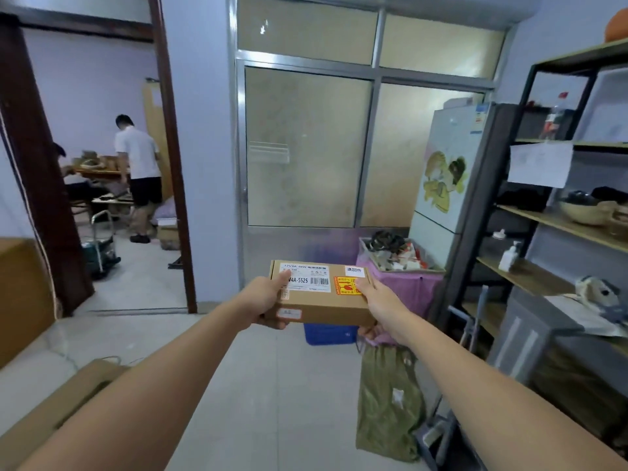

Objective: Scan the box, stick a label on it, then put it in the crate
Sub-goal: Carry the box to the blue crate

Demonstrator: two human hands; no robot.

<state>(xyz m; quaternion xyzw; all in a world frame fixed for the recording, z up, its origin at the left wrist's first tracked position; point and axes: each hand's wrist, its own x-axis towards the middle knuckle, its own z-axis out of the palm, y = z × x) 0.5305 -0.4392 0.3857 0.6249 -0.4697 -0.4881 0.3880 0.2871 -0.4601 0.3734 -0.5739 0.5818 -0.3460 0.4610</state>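
the person stands in a room with a pale tiled floor, both arms stretched forward. ahead is a frosted sliding door (307,147) in a metal frame. to its right stands a pale fridge (452,171) with a cartoon sticker, and beside that a dark metal shelf unit (557,212) with wooden boards carrying bowls, a pump bottle and papers. low down near the fridge sits a pink-covered bin (407,283) heaped with scraps. a blue crate (329,334) rests on the floor just under and behind the held item, mostly hidden by it. an olive green bag (387,402) hangs or leans nearer the camera, to the right. at the left, an open doorway shows another room where a person in a white shirt (137,154) stands at a cluttered table. nothing lies between the hands and the crate except open air.

the cardboard box (319,294) is held up in mid-air at the centre, above the floor. its long axis runs left to right, the broad labelled face tilted up toward the camera, a printed barcode label and a red-and-yellow sticker on top. the left hand (268,300) clasps the left end, thumb on top and fingers curled beneath. the right hand (380,307) clasps the right end the same way.
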